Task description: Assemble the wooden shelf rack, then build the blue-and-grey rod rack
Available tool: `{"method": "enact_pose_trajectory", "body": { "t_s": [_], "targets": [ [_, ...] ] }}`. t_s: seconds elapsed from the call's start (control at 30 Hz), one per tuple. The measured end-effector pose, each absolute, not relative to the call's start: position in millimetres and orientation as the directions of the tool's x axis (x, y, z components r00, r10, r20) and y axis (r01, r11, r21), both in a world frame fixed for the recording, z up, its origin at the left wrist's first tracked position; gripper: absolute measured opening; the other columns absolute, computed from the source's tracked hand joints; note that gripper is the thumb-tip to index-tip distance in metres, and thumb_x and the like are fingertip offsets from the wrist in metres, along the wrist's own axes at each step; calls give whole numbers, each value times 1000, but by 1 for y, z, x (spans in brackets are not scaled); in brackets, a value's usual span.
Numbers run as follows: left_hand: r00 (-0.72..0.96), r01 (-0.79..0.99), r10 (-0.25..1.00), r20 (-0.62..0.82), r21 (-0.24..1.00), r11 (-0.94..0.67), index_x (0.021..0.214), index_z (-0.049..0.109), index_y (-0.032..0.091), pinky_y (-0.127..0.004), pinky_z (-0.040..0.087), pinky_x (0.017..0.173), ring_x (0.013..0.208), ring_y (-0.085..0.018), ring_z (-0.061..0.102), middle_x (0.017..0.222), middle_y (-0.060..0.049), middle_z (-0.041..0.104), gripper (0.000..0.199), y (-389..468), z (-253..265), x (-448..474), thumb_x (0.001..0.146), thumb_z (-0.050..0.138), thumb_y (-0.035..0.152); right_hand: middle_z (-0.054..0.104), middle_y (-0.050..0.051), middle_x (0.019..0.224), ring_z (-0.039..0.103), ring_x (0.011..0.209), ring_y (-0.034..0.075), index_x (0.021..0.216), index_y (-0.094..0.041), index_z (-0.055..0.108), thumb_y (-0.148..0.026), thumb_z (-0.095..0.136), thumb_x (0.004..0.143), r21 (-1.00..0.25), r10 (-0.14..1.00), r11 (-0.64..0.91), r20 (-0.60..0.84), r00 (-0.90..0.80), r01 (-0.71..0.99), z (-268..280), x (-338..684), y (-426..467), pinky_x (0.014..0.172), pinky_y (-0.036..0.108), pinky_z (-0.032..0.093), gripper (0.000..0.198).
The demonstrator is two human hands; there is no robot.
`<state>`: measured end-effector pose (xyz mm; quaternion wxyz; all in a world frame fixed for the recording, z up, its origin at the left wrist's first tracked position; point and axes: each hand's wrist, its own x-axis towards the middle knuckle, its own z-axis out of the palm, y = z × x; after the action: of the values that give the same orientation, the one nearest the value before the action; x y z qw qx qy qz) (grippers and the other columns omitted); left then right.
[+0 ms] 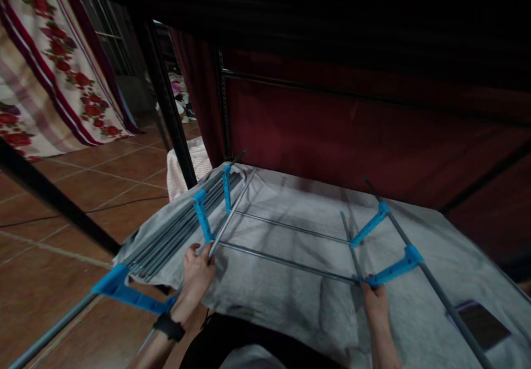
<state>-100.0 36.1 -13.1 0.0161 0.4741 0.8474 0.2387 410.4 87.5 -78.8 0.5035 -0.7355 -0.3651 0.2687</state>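
Note:
A frame of grey metal tubes and blue plastic brackets lies across a grey cloth surface. My left hand (198, 272), with a dark band on its wrist, is closed around a slanting grey tube (233, 217) beside a left blue bracket (202, 217). At the right, my right hand (375, 300) is closed at the inner end of a blue bracket (394, 268), where the near crossbar (286, 261) meets it; its fingertips are partly hidden. Farther back, a second crossbar (290, 226) runs between two more blue brackets. Another blue bracket (133, 297) hangs past the front left edge.
Several loose grey tubes (178, 233) lie bundled along the left side of the grey cloth (286, 308). A dark flat device (481, 323) rests at the right. Black metal posts (172, 109) and a dark overhead structure enclose the surface; a red curtain (298, 131) hangs behind.

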Motion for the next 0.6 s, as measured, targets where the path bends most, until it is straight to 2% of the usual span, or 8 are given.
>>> {"method": "enact_pose_trajectory", "body": {
  "t_s": [0.1,0.23,0.4,0.5,0.6],
  "targets": [
    [-541,780,815,206,487,394,122,67,16,-50,40,110,140,-38,36,148,-19,39,40,38,-21,-113,84,54,18,65,7,82,62,94,33,89,-23,57,-62,54,64,-892,796,-323,-74,601,317,-79,415,91,84,43,47,47],
    [-509,714,845,163,628,310,125,62,13,-42,33,118,149,-30,26,158,-16,31,44,52,-26,-121,83,48,13,68,15,98,59,111,38,93,-21,58,-67,47,69,-849,811,-359,-78,580,387,-83,420,91,92,46,45,53],
    [-501,627,857,121,734,263,120,62,12,-40,33,118,141,-29,41,154,-14,38,41,66,-25,-118,83,47,14,67,21,111,57,120,39,95,-19,59,-67,46,71,-853,830,-335,-65,554,401,-81,418,90,98,48,44,55],
    [-516,617,845,141,746,252,113,63,10,-42,36,115,135,-31,47,148,-17,45,36,64,-19,-117,81,48,16,67,22,113,57,122,38,90,-22,60,-65,49,70,-869,814,-332,-67,577,367,-77,415,88,98,47,45,49],
    [-536,609,836,113,738,291,109,63,10,-43,37,114,130,-31,51,145,-18,47,33,54,-15,-118,82,46,18,68,21,112,57,122,40,91,-21,60,-65,52,67,-876,801,-334,-70,594,348,-76,415,83,99,51,44,51]
  ]
}}
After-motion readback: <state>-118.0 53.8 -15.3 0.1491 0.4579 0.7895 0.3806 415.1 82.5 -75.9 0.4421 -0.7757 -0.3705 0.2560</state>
